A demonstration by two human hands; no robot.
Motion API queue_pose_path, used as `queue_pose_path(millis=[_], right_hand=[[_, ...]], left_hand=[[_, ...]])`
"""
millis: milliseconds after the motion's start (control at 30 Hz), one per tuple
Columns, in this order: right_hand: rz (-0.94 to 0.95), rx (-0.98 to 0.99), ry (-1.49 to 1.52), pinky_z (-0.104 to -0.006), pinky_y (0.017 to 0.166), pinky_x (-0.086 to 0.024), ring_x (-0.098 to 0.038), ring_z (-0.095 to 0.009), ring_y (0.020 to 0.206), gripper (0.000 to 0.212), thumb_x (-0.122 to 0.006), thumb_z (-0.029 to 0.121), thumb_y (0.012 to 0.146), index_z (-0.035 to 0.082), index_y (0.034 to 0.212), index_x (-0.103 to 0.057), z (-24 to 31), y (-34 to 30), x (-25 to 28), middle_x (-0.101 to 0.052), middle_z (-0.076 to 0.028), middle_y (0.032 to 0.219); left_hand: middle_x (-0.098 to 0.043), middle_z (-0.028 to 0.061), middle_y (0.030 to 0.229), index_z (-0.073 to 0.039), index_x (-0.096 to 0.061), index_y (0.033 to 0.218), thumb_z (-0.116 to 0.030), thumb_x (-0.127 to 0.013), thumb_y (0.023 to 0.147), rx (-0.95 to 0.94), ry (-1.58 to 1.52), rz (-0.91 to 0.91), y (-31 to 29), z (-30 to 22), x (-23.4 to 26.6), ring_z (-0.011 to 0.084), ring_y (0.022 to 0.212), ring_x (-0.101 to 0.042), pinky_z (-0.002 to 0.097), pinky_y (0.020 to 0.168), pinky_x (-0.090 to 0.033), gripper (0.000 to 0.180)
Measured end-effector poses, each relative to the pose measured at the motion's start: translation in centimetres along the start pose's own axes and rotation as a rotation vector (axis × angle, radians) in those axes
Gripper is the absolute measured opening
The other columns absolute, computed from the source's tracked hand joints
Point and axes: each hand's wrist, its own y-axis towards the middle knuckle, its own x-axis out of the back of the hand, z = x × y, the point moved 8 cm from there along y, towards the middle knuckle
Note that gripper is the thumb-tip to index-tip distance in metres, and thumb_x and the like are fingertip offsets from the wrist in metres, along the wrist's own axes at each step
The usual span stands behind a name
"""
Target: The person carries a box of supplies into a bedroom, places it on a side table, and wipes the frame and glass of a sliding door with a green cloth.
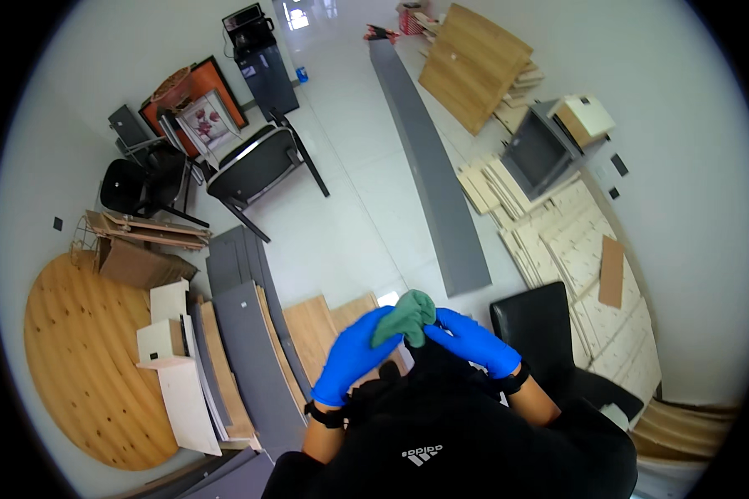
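Note:
A crumpled green cloth [406, 318] is bunched up in front of my chest. My left hand [354, 353], in a blue glove, grips its left side, with the fingers closed on the folds. From the right, my right hand [474, 341], gloved in blue too, pinches the cloth's right edge between thumb and fingers. The fingertips of the right hand are partly hidden by the folds. Both wrists wear black bands, and something dark lies just beneath the cloth.
A black chair [533, 328] stands close on my right. Grey boards [266, 358] and a round wooden top [91, 358] lean at left. One long grey panel [433, 166] lies ahead on the floor. Pale boards [582, 249] line the right wall; another black chair [258, 170] stands farther off.

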Motion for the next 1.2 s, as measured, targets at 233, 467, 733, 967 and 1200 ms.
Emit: queue_pose_path(millis=[233, 467, 733, 967, 1200], right_hand=[[0.093, 0.078, 0.167, -0.0328, 0.098, -0.035, -0.044, -0.023, 0.118, 0.062, -0.054, 0.027, 0.088, 0.006, 0.138, -0.024, 0.4, 10.0, 1.8, -0.043, -0.015, 0.130], [0.389, -0.038, 0.539, -0.0301, 0.096, -0.038, -0.047, -0.018, 0.114, 0.054, -0.059, 0.015, 0.084, 0.004, 0.132, -0.037, 3.8, 17.1, 8.5, -0.050, -0.010, 0.124], [0.209, -0.115, 0.455, -0.0287, 0.089, -0.042, -0.053, -0.016, 0.102, 0.049, -0.058, 0.016, 0.083, 0.002, 0.128, -0.041, 1.0, 25.0, 12.8, -0.054, -0.008, 0.113], [0.007, -0.235, 0.473, -0.0274, 0.085, -0.045, -0.056, -0.015, 0.097, 0.042, -0.059, 0.014, 0.084, 0.003, 0.123, -0.047, -1.7, 30.4, 19.9, -0.058, -0.006, 0.108], [-0.101, -0.181, 0.406, -0.0273, 0.080, -0.047, -0.058, -0.015, 0.088, 0.032, -0.053, 0.013, 0.087, 0.004, 0.118, -0.051, 2.1, 34.3, 25.6, -0.059, -0.006, 0.103]], left_hand=[[-0.057, 0.0126, 0.105, -0.007, -0.051, 0.115, -0.024, -0.063, 0.080, -0.008, 0.037, 0.196, 7.8, 0.9, -2.0, 0.0268, 0.092, -0.058, 0.0322, 0.076, -0.047, 0.041], [-0.058, 0.0128, 0.103, -0.008, -0.054, 0.113, -0.020, -0.058, 0.083, -0.097, 0.002, 0.143, 15.5, -3.4, 0.8, 0.0273, 0.091, -0.058, 0.0329, 0.078, -0.046, 0.033], [-0.058, 0.0128, 0.101, -0.009, -0.056, 0.113, -0.015, -0.060, 0.080, 0.090, 0.260, -0.378, 19.2, 9.4, 9.3, 0.0285, 0.093, -0.057, 0.0357, 0.081, -0.045, 0.033], [-0.044, 0.0168, 0.121, -0.011, -0.043, 0.125, -0.019, -0.075, 0.059, 0.593, 0.951, -0.574, 17.5, 28.2, 16.8, 0.0326, 0.112, -0.042, 0.0425, 0.096, -0.034, 0.074], [-0.054, 0.0117, 0.102, -0.015, -0.050, 0.117, -0.027, -0.071, 0.059, 0.845, 0.821, -0.004, 14.3, 38.0, 16.2, 0.0292, 0.098, -0.053, 0.0420, 0.084, -0.043, 0.064]])
